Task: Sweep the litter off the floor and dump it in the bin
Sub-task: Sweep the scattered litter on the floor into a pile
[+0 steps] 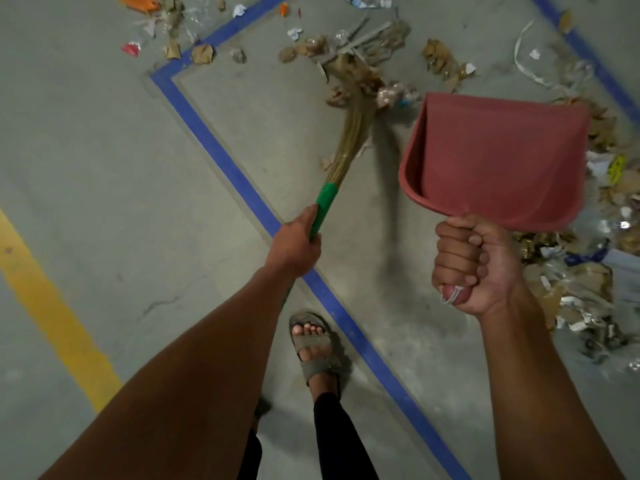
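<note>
My left hand (296, 245) grips the green handle of a straw broom (349, 119); its bristles reach forward onto brown paper litter (360, 81) on the grey floor. My right hand (467, 265) holds a red dustpan (498, 157) by its handle, raised above the floor with the open mouth pointing away from me; the pan is empty. More litter lies in a dense pile (575, 282) at the right under and behind the pan, and scattered scraps (173, 32) lie at the upper left. No bin is in view.
A blue tape line (221, 161) runs diagonally across the concrete floor and corners at the upper left. A yellow line (52, 306) crosses the lower left. My sandalled foot (311, 344) stands just left of the blue line.
</note>
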Demonstrator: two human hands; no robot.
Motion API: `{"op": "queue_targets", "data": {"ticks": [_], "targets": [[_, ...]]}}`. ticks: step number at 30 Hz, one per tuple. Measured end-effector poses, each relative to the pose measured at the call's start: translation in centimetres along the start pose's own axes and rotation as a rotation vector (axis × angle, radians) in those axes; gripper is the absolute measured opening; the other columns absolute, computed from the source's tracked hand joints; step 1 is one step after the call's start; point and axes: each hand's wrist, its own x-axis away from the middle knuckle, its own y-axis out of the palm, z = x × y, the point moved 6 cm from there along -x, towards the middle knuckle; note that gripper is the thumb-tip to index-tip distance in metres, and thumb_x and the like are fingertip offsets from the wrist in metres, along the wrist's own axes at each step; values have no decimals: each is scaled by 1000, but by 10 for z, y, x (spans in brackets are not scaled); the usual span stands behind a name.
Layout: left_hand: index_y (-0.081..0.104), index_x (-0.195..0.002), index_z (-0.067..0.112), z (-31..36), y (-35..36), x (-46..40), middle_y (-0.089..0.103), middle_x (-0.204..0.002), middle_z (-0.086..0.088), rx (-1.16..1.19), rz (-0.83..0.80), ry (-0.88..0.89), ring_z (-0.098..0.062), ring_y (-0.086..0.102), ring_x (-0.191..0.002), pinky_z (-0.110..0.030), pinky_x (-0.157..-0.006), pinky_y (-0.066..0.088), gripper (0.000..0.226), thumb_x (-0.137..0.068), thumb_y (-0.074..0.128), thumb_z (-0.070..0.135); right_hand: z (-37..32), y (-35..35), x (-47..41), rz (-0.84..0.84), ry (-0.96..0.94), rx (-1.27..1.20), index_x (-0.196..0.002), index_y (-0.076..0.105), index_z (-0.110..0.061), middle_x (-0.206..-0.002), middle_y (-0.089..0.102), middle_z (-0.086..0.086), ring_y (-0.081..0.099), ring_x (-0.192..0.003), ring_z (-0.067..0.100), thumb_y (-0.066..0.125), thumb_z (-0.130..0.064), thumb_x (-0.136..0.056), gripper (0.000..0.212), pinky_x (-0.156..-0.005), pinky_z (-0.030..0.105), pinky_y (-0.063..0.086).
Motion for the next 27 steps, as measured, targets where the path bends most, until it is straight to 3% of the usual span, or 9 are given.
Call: {"op": "queue_targets", "data": {"ticks": [5, 9, 12, 15, 18, 20, 25, 27], "targets": [[29, -162, 31, 7, -11, 12, 59, -145, -12, -73, -36, 79, -33, 61, -121, -41, -102, 49, 64, -104, 53, 22, -10, 0, 22, -1, -51, -21, -65, 36, -25, -43, 29, -8, 25, -35, 10, 34, -23, -100, 35, -41, 26, 28], [26, -163, 30, -7, -36, 36, 56, -149, -11, -53, 93, 77, -35, 64, -118, -44, -101, 53, 67, -103, 54, 20, -11, 5, 31, -8, -95, -36, -65, 36, -25, -43, 31, -7, 28, -35, 11, 35, -23, -99, 35, -39, 25, 30], [27, -162, 31, -27, -48, 46, 54, -153, -8, -6, 186, -14, -35, 64, -119, -48, -103, 54, 67, -103, 55, 21, -10, 10, 35, -28, -114, -51, -65, 37, -24, -43, 29, -7, 28, -35, 11, 35, -22, -99, 35, -40, 25, 30], [32, -157, 29, -45, -47, 50, 63, -138, -14, -1, 209, -136, -37, 66, -109, -51, -96, 56, 59, -102, 52, 21, -12, 13, 39, -35, -135, -49, -65, 37, -25, -43, 29, -7, 28, -35, 11, 36, -22, -99, 35, -39, 25, 30], [44, -142, 21, -43, -29, 48, 68, -112, -15, -4, 123, -309, -32, 62, -86, -41, -77, 54, 42, -100, 49, 17, -15, 9, 46, -12, -160, -44, -64, 36, -25, -42, 30, -7, 27, -34, 11, 38, -22, -99, 35, -39, 25, 30], [48, -137, 17, -27, -7, 43, 66, -111, -15, -47, -12, -363, -33, 61, -89, -39, -77, 51, 38, -100, 49, 18, -17, 5, 51, 2, -173, -33, -63, 36, -26, -42, 30, -8, 27, -34, 10, 41, -21, -98, 36, -38, 24, 29], [49, -139, 16, 42, 46, 15, 58, -106, -12, -62, -177, -227, -28, 60, -84, -33, -64, 48, 42, -98, 47, 15, -22, -10, 67, 52, -213, -5, -62, 35, -26, -41, 28, -9, 25, -33, 9, 43, -21, -97, 36, -37, 23, 28], [49, -142, 18, 72, 60, -1, 60, -112, -15, -103, -236, -123, -31, 62, -88, -34, -69, 49, 45, -97, 48, 17, -23, -17, 74, 64, -222, -10, -62, 35, -26, -41, 29, -9, 25, -33, 9, 42, -22, -98, 37, -38, 23, 28]]}}
